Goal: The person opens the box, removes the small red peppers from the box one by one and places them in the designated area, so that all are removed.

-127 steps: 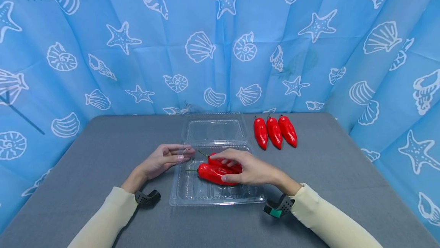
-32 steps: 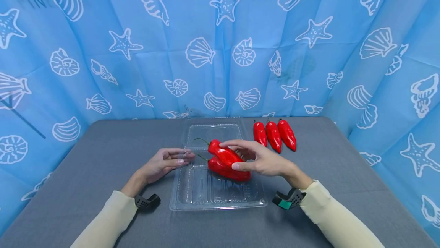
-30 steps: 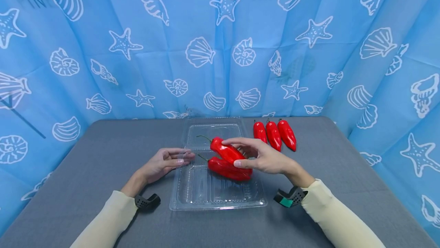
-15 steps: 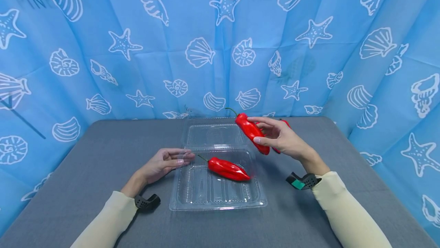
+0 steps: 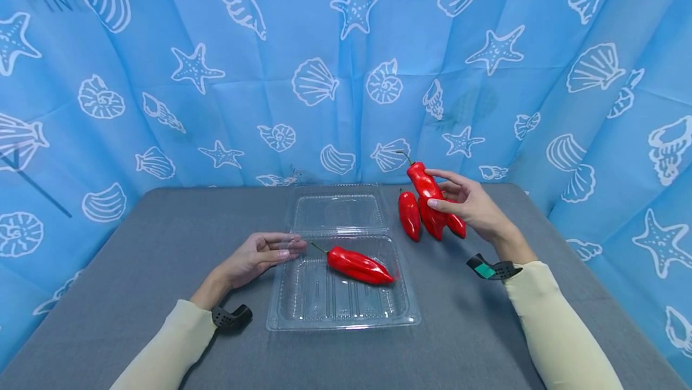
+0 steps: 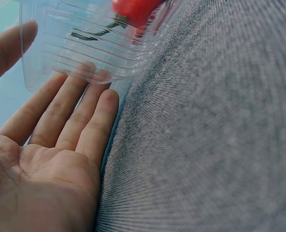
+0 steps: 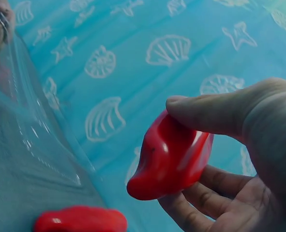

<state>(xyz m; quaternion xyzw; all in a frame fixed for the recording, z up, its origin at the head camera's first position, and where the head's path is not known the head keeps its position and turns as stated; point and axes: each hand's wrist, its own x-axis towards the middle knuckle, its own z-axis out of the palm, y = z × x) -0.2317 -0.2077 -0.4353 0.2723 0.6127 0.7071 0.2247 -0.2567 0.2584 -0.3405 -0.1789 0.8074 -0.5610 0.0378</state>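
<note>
My right hand point(image 5: 470, 204) pinches a glossy red chili pepper point(image 5: 423, 182) between thumb and fingers. The pepper hangs tip down, its green stem pointing up, over the red peppers at the back right. In the right wrist view the held pepper point(image 7: 169, 159) shows its blunt tip end. Another red pepper point(image 5: 359, 265) lies in the bottom tray of a clear plastic clamshell box point(image 5: 324, 312), stem to the left. My left hand point(image 5: 259, 258) stays by the box's left wall with straight fingers; in the left wrist view the fingertips point(image 6: 87, 67) touch its clear side.
One red pepper point(image 5: 409, 216) lies on the grey tablecloth point(image 5: 216, 342) right of the box; others are partly hidden behind the held one. The box's lid point(image 5: 340, 213) lies folded back. A blue shell-print curtain point(image 5: 238, 89) hangs behind the table.
My right hand has lifted one pepper out of the box and carried it right and back, above the peppers on the table. The left hand has hardly moved.
</note>
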